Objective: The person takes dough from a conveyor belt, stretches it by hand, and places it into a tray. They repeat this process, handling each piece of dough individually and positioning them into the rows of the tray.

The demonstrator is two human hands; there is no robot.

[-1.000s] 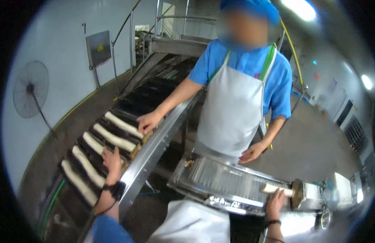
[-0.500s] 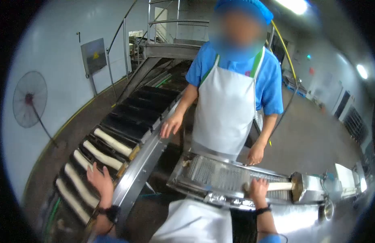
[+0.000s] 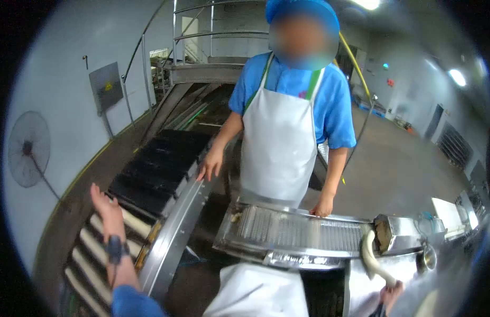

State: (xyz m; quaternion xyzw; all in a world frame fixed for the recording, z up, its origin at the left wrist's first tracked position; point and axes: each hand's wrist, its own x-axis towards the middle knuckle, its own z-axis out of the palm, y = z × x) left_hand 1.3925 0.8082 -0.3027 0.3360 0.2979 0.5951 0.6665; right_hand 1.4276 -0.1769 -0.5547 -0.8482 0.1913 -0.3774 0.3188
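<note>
Grip of the right hand (image 3: 391, 296) is closed around 1 end of a pale dough strip (image 3: 368, 256). With the rest bent and reaching to the end of the mesh conveyor (image 3: 287, 228), its weight could stretch or tear it, or the metal housing (image 3: 411, 232) could snag it. Left hand (image 3: 106, 205), fingers open, is beside the lined-up strips (image 3: 91, 276); a dipping wrist could dent them.
</note>
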